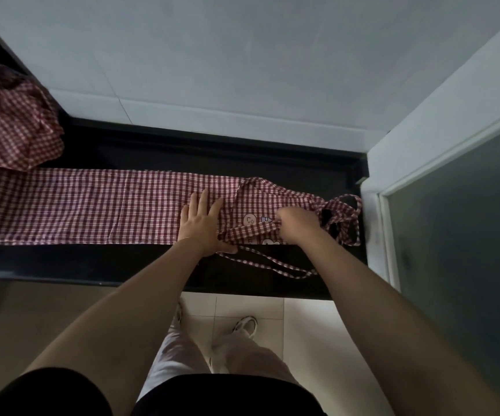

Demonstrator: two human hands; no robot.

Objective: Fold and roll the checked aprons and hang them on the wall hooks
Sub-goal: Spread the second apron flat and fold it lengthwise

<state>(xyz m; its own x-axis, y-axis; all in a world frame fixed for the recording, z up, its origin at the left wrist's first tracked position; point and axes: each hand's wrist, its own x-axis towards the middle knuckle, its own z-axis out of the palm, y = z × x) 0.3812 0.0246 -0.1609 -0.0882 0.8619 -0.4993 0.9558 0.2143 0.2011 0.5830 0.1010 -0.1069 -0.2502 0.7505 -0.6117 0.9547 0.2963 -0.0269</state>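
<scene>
One checked apron (pixel 77 205) lies folded into a long strip on the table (pixel 92 262), unrolled beneath the flat left hand (pixel 202 228), while the right hand (pixel 298 225) beside it pinches a strap (pixel 251 229); rolling and hanging remain.

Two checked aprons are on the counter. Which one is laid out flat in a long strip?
The apron under both hands, stretched along the dark counter. The other apron lies crumpled in a heap at the far left, untouched.
</scene>
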